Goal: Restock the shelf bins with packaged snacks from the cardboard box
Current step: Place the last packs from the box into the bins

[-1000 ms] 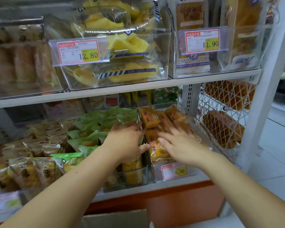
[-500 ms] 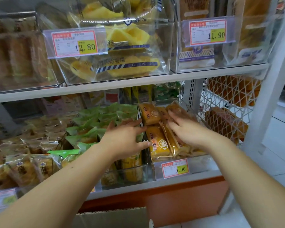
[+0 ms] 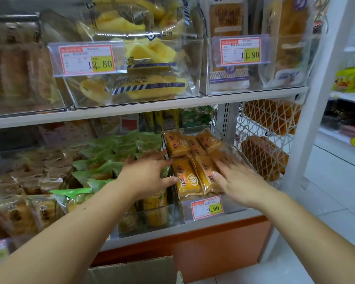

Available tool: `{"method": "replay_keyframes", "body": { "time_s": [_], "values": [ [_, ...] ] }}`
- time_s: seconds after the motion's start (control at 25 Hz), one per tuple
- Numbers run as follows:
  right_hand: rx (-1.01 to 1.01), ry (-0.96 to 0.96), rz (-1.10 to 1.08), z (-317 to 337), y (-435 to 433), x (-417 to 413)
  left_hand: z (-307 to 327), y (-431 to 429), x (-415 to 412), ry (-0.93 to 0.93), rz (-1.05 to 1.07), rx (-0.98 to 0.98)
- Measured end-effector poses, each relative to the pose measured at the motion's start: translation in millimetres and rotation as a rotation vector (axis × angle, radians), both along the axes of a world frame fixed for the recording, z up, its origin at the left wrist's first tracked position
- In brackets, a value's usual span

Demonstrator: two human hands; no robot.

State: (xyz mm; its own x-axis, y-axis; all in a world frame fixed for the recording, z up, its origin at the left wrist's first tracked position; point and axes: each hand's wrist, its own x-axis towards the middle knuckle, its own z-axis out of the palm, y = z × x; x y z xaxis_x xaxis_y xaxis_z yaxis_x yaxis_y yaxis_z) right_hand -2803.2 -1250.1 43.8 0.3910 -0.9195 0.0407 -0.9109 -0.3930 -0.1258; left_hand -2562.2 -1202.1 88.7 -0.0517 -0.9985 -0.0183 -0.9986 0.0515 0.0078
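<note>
Orange-wrapped snack packets (image 3: 190, 179) lie in two rows in the clear bin (image 3: 235, 204) on the lower shelf (image 3: 203, 225), above the 9.90 price tag (image 3: 206, 207). Both hands are empty, with the fingers spread. The left hand (image 3: 146, 175) rests at the divider beside the green packets (image 3: 119, 152), thumb against a front packet. The right hand (image 3: 240, 181) lies flat on the right-side packets. The step looks like squaring up the stock. Doing it well means pressing lightly with flat palms and nudging the packets into even rows, labels up, without crushing them. The cardboard box (image 3: 131, 271) below would supply the next packets.
</note>
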Motion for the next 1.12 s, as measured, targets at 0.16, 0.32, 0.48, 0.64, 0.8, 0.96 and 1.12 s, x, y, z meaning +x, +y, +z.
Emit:
{"method": "replay_keyframes", "body": {
  "time_s": [0.16, 0.32, 0.48, 0.64, 0.8, 0.96, 1.12],
  "values": [
    [-0.029, 0.074, -0.035, 6, -3, 3, -1, 1, 0, -0.009, -0.004, -0.012],
    [-0.121, -0.080, -0.042, 14, -38, 17, 0, -1, 0, 0.023, 0.005, 0.006],
    [0.055, -0.077, -0.062, 4, -59, 43, -1, -1, 2, 0.038, 0.003, 0.002],
    [0.129, -0.037, -0.086, 2, -74, 41, -2, -2, 4, 0.051, 0.000, 0.009],
    [0.084, 0.003, -0.065, 14, -70, 49, -3, -2, 3, 0.046, 0.004, 0.006],
    [-0.004, 0.004, 0.037, 14, -57, 78, -2, 0, 1, 0.030, 0.001, -0.006],
    [0.020, 0.038, 0.020, 1, -61, 83, 0, 0, 1, 0.043, 0.001, -0.005]
  ]
}}
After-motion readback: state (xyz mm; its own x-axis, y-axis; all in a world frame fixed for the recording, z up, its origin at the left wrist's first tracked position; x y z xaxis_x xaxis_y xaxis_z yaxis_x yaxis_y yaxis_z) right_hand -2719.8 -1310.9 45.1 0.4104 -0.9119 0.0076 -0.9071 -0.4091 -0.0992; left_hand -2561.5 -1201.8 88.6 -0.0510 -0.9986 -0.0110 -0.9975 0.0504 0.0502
